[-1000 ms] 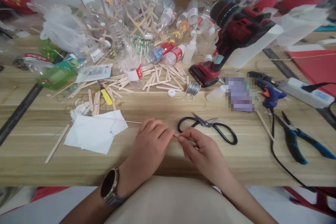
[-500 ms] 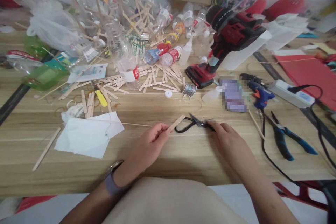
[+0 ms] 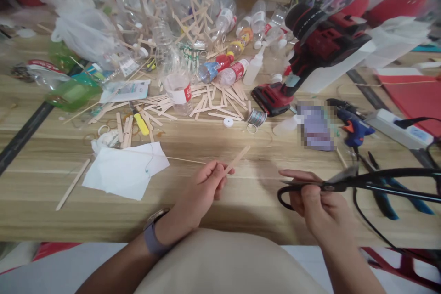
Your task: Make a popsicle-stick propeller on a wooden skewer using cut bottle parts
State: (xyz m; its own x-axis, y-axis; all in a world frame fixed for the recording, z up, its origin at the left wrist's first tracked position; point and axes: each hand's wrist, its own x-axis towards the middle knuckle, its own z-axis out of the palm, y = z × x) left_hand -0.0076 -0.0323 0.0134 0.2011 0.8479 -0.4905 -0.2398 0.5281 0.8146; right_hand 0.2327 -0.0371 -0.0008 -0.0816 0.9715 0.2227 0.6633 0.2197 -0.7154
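Observation:
A flat wooden craft stick point(image 3: 239, 160) is pinched between the thumb and fingers of my left hand point(image 3: 206, 186), its free end pointing up and to the right. My right hand point(image 3: 319, 202) grips a pair of black-handled scissors point(image 3: 339, 185) above the front of the table. They lie sideways across the hand and stretch to the right edge of the view. Behind my left hand, a thin stick point(image 3: 186, 161) runs leftward over a white paper sheet point(image 3: 124, 172). Blue-handled pliers point(image 3: 384, 197) lie partly hidden beneath the scissors.
Plastic bottles point(image 3: 177, 94) and many loose craft sticks point(image 3: 210, 101) crowd the back. A red cordless drill point(image 3: 275, 98) stands right of centre. Farther right are a blue glue gun point(image 3: 356, 128) and a white power strip point(image 3: 401, 128) with cables. A yellow-handled tool point(image 3: 140, 124) lies left.
My right hand has lifted the scissors off the table and moved them right, turning them. My left hand keeps its craft stick. The whole view has shifted slightly.

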